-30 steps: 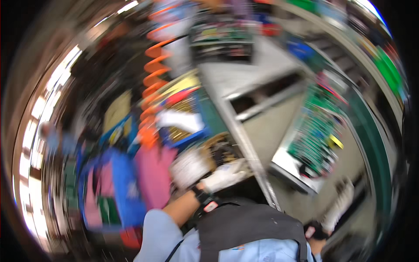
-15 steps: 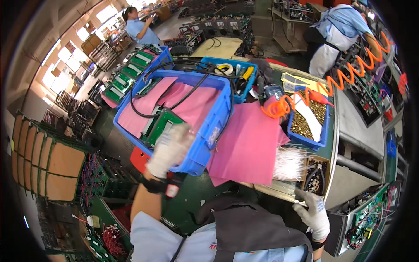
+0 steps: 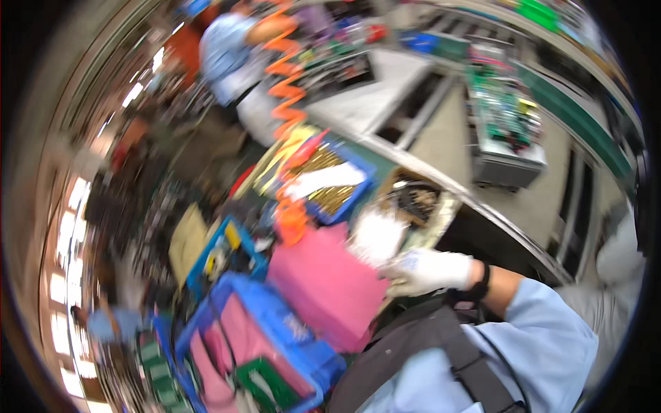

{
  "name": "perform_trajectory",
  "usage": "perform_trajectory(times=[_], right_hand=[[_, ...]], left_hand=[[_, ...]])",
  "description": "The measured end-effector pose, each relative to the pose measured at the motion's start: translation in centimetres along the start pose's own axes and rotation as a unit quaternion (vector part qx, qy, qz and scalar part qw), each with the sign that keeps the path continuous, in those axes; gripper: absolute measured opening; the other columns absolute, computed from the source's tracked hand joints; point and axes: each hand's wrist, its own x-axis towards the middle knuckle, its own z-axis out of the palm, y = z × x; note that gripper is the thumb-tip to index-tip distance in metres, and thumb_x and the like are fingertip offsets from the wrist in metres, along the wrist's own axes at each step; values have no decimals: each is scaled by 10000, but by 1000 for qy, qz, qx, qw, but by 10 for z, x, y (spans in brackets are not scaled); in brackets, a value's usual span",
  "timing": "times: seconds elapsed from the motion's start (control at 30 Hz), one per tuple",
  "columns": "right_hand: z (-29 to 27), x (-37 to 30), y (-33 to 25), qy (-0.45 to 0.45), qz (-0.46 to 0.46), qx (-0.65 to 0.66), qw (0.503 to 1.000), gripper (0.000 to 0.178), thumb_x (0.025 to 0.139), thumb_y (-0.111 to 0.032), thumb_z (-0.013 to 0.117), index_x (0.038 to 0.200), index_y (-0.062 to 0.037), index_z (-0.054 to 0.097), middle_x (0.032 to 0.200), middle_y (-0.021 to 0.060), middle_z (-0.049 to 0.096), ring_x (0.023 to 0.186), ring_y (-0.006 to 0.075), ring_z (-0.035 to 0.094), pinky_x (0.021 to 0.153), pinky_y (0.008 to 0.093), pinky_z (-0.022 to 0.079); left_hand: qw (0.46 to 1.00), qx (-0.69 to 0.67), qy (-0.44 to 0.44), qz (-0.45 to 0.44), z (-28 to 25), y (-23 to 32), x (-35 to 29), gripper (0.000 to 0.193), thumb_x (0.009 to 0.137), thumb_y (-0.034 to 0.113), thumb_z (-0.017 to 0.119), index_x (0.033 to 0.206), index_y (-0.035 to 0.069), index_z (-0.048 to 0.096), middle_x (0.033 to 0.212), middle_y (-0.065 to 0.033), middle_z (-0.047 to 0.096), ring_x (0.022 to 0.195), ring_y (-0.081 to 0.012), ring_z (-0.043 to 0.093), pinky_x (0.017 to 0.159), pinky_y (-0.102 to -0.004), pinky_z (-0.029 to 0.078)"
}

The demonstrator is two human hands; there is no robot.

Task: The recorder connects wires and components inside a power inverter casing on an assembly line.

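Observation:
My right hand (image 3: 427,270), in a white glove, reaches to the near end of a bundle of thin white strips (image 3: 377,234) that look like cable ties. Its fingers are bent together beside the edge of a pink sheet (image 3: 327,286); what they hold, if anything, is blurred. A green circuit board (image 3: 265,384) lies in the blue bin (image 3: 282,313) at the lower left, among pink sheets. Beside the board, at the lower edge, a pale patch may be my left glove, but I cannot make out its fingers.
A blue tray (image 3: 368,180) of brass-coloured small parts stands beyond the strips, near a cardboard box (image 3: 413,196) of dark parts. An orange coiled hose (image 3: 286,103) hangs across the bench. A co-worker (image 3: 234,62) stands at the far left; an open unit (image 3: 506,138) stands far right.
The view has swung to the right, so the bin now lies lower left. My right hand has moved in to the white strips. My left hand no longer shows plainly over the board.

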Motion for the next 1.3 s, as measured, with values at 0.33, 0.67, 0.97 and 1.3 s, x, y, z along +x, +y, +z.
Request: perform_trajectory(times=[0.33,0.67,0.97,1.3], right_hand=[[-47,-79,43,53,47,79,994,385,891,-383,572,1090,-54,591,944,206,656,902,382,631,760,441,486],[-123,-190,130,83,17,395,915,699,892,-451,618,1376,4,398,1106,121,608,955,171,565,812,330,475],[-118,-318,147,335,231,575,710,493,922,-302,614,1270,33,516,1170,75,618,1043,125,571,907,268,451],[-149,-301,143,404,205,652,608,441,963,-266,535,1266,53,517,1191,104,614,1084,149,574,954,288,440]], left_hand=[[945,-142,290,-45,-192,148,23,392,999,257,483,1176,-83,566,1133,-283,600,1012,-379,573,898,-426,449],[795,-296,-213,484,-217,611,65,174,920,104,528,1002,-15,625,776,-91,606,679,-155,574,612,-284,456],[731,-338,41,592,-193,775,76,510,842,288,622,1260,11,529,1285,-220,506,1165,-350,501,996,-423,389],[729,-309,-149,593,-171,856,96,995,762,381,696,1529,171,100,1502,-287,232,1388,-474,199,1141,-537,134]])
